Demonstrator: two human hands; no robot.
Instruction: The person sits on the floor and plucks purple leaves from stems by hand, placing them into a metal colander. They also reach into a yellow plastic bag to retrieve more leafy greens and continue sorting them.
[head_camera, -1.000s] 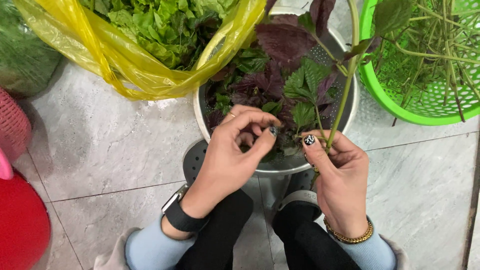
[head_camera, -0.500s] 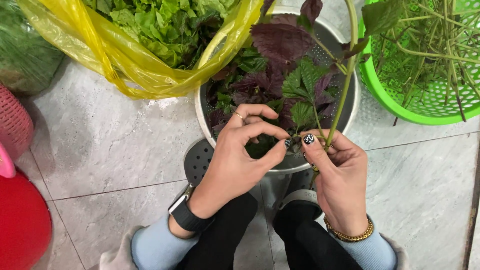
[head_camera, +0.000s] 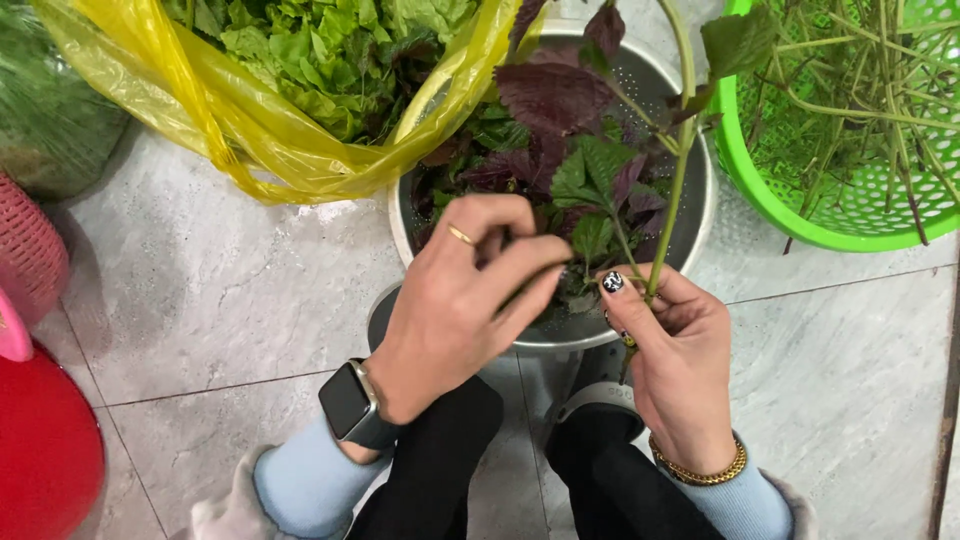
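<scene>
My right hand (head_camera: 672, 350) grips a long green herb stem (head_camera: 680, 170) that rises past purple and green leaves. My left hand (head_camera: 465, 295), with a ring and a dark wristwatch, has its fingers pinched together over the near rim of a metal colander (head_camera: 700, 215). I cannot tell whether a leaf is between those fingertips. The colander holds picked purple and green leaves (head_camera: 560, 170). My knees in black trousers sit just below both hands.
A yellow plastic bag (head_camera: 250, 120) full of green leaves lies at the top left, overlapping the colander. A green plastic basket (head_camera: 790, 215) with bare stems stands at the top right. A red bowl (head_camera: 45, 455) and pink basket (head_camera: 30, 255) sit at the left on the grey tiled floor.
My left hand has moved slightly right and lower over the colander, its fingers closing into a pinch. My right hand keeps its hold on the stem.
</scene>
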